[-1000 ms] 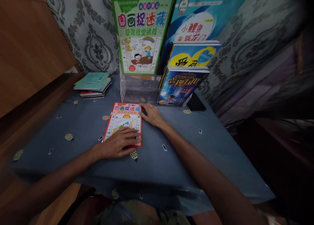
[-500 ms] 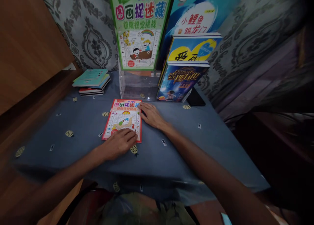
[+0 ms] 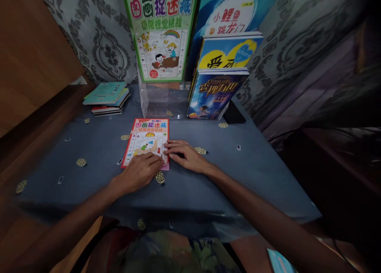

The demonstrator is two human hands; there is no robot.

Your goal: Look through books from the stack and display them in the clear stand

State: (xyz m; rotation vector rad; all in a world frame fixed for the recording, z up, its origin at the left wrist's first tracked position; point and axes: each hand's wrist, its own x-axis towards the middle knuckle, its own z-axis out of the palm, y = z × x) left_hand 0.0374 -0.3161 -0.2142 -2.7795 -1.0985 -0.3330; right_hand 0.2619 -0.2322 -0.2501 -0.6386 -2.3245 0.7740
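Observation:
A red-bordered picture book [image 3: 144, 136] lies on the table, front cover up, with colourful Chinese lettering and cartoon figures. My left hand [image 3: 141, 170] rests over its lower edge, fingers together and curled at the lower right corner. A strip of pink page [image 3: 165, 167] shows there, where the cover corner is slightly lifted. The thumb of this hand is hidden. At the right edge of the book, my right hand [image 3: 187, 157] is open, its outstretched fingertips touching the cover's side.
Behind the book stands a clear acrylic rack [image 3: 154, 102] with a large green book [image 3: 162, 50]. More upright books, a blue one [image 3: 216, 94] in front, stand to its right. A dark flat object [image 3: 234, 112] lies beside them. A book stack [image 3: 106, 94] sits at back left.
My right hand has slid from the book's upper right corner down its right edge. At the lower right corner the pink page has come into sight beside my left fingers.

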